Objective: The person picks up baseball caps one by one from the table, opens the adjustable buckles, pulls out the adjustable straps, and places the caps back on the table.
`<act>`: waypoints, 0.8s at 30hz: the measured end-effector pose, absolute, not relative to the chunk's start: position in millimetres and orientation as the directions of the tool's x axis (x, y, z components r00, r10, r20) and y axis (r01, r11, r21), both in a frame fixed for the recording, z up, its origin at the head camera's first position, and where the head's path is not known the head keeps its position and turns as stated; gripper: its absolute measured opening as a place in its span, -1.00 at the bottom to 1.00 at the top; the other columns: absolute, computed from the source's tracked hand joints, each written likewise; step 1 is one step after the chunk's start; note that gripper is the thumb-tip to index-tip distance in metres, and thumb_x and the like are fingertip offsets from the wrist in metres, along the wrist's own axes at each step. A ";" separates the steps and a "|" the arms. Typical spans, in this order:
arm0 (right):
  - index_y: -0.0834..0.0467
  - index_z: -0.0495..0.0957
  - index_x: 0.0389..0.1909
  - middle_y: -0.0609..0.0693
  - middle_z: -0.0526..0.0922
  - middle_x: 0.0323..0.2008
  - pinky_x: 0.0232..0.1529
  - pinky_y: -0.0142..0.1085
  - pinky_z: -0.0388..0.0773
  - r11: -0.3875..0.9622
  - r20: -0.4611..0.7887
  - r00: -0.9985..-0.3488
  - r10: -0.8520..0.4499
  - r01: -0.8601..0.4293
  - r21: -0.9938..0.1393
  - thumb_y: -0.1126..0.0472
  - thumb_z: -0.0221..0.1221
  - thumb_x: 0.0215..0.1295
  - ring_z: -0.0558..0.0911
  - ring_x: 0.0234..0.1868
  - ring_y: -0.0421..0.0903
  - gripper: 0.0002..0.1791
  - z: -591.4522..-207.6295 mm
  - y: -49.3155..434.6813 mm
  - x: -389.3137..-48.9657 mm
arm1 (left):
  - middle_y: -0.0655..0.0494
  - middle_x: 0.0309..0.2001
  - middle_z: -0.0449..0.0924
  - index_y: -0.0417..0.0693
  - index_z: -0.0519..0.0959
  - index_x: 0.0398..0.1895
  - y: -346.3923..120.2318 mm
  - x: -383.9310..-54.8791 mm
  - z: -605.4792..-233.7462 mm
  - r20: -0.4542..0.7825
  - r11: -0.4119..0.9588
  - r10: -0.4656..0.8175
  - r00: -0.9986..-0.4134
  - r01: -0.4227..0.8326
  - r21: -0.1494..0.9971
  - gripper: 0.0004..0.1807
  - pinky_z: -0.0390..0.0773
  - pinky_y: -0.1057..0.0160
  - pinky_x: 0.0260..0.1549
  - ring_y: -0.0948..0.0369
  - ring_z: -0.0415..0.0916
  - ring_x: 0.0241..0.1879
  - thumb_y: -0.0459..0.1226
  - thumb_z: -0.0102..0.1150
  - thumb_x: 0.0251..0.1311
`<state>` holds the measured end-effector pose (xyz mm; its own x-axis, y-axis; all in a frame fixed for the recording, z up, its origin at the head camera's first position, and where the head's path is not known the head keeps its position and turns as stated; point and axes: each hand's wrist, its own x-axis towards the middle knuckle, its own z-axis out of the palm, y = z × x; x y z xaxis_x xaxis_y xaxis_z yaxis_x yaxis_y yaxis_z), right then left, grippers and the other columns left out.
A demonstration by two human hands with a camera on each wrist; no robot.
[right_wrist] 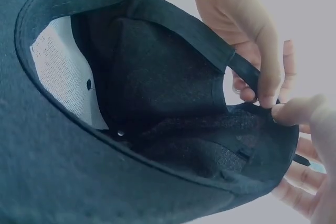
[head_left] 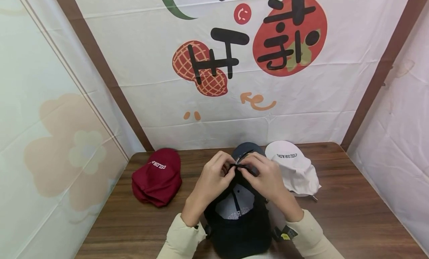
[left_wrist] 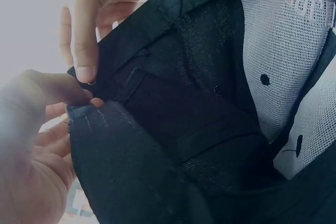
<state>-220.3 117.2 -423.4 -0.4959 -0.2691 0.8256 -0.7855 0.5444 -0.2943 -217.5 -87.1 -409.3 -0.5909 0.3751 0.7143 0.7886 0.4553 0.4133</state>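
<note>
Black cap (head_left: 239, 238): front and centre, between the forearms; brim toward the person, hollow side showing; contact with the surface (head_left: 110, 221) cannot be told.
Cap lining: pale mesh panel (left_wrist: 286, 56) inside the front, lettering seen reversed through it.
Left hand (head_left: 212, 177): thumb and fingers pinching the narrow strap (right_wrist: 245, 70) at the rear opening of the black cap.
Right hand (head_left: 268, 177): thumb and fingers pinching the rear band end of the same cap, just beside the left hand; a dark strap tip protrudes near its fingers.
Red cap (head_left: 157, 179): on the surface, well left of the hands; white lettering, part legible.
Blue cap (head_left: 247, 148): beyond the hands, partly hidden by them.
White cap (head_left: 296, 171): right of the blue cap; reads COLORADO; small metal piece (head_left: 314, 198) at its near edge.
Sleeves (head_left: 184, 233): cream, both arms.
</note>
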 end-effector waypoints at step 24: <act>0.07 0.75 -0.37 -0.09 0.80 -0.29 -0.36 -0.29 0.64 0.567 0.856 -0.460 -0.237 -0.780 -0.263 0.32 0.49 0.14 0.75 -0.33 -0.17 -0.88 -423.9 115.1 -220.4 | 0.03 -0.19 0.60 -0.12 0.61 -0.26 -85.2 -217.1 -410.5 0.759 0.413 0.339 -0.556 0.813 0.411 -0.76 0.71 0.39 -0.36 0.27 0.65 -0.37 -0.60 0.37 0.18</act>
